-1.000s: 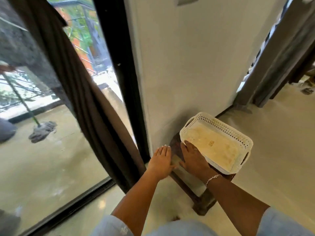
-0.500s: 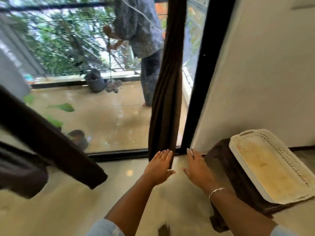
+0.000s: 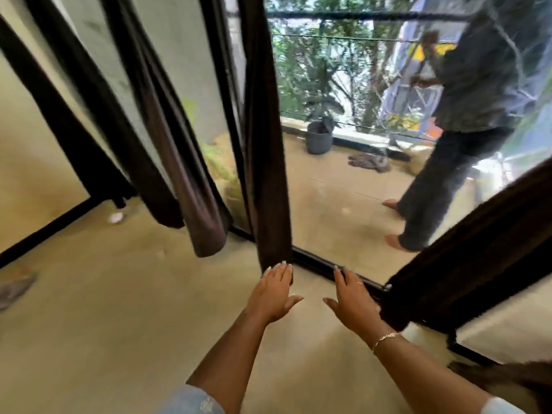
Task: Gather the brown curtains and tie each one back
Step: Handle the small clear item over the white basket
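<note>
Several brown curtains hang in front of the glass doors. One narrow gathered curtain (image 3: pixel 265 150) drops down the middle to just above the floor. My left hand (image 3: pixel 274 292) is stretched out flat, its fingertips right at that curtain's lower end. My right hand (image 3: pixel 351 298) is held flat beside it with fingers straight, holding nothing. Another brown curtain (image 3: pixel 185 162) hangs to the left, and a third (image 3: pixel 472 246) slants across the right, its lower end close to my right wrist.
Behind the glass, a person (image 3: pixel 466 121) stands barefoot on the balcony near a dark plant pot (image 3: pixel 319 138) and a mop head (image 3: pixel 370 162). The black door track (image 3: pixel 325 267) runs along the floor in front of my hands. Tan floor spreads left.
The view has swung left, away from the stool and white basket, which have left the frame. Both hands stay stretched out flat, now at the middle curtain's lower end.
</note>
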Action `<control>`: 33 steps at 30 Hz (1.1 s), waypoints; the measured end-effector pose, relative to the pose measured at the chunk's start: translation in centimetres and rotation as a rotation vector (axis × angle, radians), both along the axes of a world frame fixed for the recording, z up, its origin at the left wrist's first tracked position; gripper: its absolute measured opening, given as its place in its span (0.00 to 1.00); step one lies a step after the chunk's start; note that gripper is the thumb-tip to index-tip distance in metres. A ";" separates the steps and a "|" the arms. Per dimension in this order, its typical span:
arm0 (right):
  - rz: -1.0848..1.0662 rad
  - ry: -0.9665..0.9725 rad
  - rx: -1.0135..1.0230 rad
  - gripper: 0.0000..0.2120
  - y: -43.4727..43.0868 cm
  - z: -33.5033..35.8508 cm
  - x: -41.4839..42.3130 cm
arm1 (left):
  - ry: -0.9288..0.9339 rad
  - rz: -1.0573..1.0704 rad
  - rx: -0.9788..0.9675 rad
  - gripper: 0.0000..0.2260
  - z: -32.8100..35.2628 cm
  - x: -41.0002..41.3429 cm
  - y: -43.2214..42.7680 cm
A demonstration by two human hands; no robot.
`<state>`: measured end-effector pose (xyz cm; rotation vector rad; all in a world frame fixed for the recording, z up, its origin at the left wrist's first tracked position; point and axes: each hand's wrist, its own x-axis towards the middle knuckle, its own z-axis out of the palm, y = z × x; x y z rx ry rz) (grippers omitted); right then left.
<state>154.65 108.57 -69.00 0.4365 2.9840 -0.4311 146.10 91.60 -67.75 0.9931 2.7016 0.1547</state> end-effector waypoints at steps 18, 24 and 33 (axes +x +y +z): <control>0.354 -0.056 -0.053 0.35 -27.7 -0.1 -27.6 | -0.069 0.402 -0.045 0.33 -0.4 -20.6 -29.5; 0.489 -0.115 -0.014 0.35 -32.4 -1.3 -36.0 | -0.105 0.516 -0.039 0.34 -2.1 -27.1 -35.4; 0.617 -0.152 -0.013 0.34 -38.8 -0.7 -53.5 | -0.110 0.621 -0.028 0.35 -1.9 -42.1 -42.1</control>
